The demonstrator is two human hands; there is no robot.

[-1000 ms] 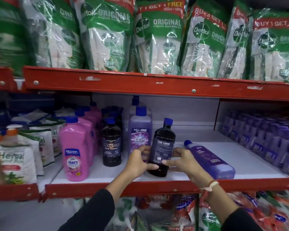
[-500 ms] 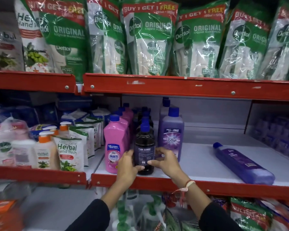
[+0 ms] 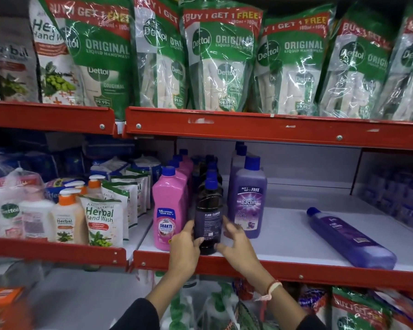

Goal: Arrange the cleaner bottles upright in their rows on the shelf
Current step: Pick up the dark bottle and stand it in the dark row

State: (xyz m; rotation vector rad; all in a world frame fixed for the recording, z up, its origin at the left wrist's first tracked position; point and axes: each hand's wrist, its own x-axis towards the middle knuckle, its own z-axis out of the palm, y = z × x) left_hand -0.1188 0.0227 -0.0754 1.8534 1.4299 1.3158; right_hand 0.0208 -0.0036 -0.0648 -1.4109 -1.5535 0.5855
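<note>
A dark floor cleaner bottle (image 3: 209, 217) with a blue cap stands upright at the front of the middle row on the white shelf (image 3: 284, 236). My left hand (image 3: 184, 244) wraps its lower left side. My right hand (image 3: 236, 244) rests against its lower right side, fingers spread and blurred, thumb at the base. A pink Shakti bottle (image 3: 168, 210) heads the row on its left and a purple Bactin bottle (image 3: 247, 198) heads the row on its right. Another purple bottle (image 3: 348, 239) lies flat on its side further right, cap pointing to the back.
The red shelf lip (image 3: 296, 270) runs just below my hands. Herbal hand wash pouches and pump bottles (image 3: 100, 220) fill the bay to the left. Green Dettol refill packs (image 3: 224, 63) hang over the shelf above. More purple bottles (image 3: 396, 198) sit at the far right.
Both hands carried the dark bottle left from the open shelf and stood it at the front of the dark row between pink and purple bottles. The view shifted left.
</note>
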